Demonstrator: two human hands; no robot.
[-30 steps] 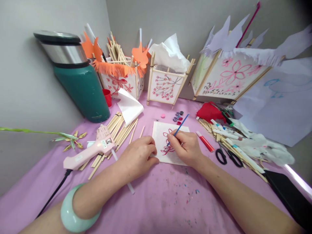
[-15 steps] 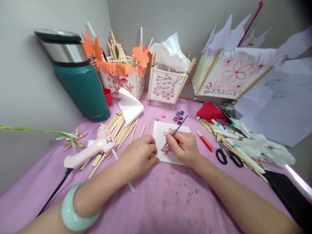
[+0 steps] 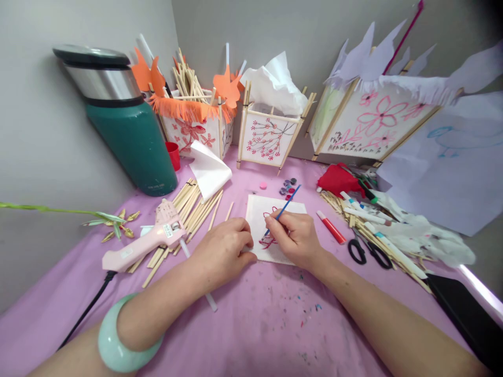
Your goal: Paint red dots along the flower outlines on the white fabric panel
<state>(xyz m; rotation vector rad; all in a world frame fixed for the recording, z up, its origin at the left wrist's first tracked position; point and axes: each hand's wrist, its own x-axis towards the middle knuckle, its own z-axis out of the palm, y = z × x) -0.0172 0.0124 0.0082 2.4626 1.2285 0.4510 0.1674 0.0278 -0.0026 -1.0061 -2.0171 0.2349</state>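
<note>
A blue paintbrush [image 3: 288, 201] slants up from my right hand [image 3: 299, 234], which is closed around it in a pen-like grip. Its tip meets the white square panel [image 3: 257, 209], where a dark red flower outline [image 3: 267, 242] shows partly behind my fingers. My left hand [image 3: 226, 250], fingers curled, grips the panel's left edge and lower left corner. Behind the panel sit small round paint pots [image 3: 288, 186], with red and dark ones among them, and a pink disc [image 3: 263, 186]. To the right of my right hand lies a red tube [image 3: 332, 229].
On the left are a pink glue gun [image 3: 145, 243], wooden sticks [image 3: 198, 212] and a tall green bottle [image 3: 128, 141]. Black-handled scissors [image 3: 369, 252], white pens and more sticks lie at right. Decorated lanterns [image 3: 268, 139] stand along the wall on the purple cloth [image 3: 259, 319].
The brush and my right hand have shifted very slightly to the left over the flower outline. My left hand stays on the panel's edge.
</note>
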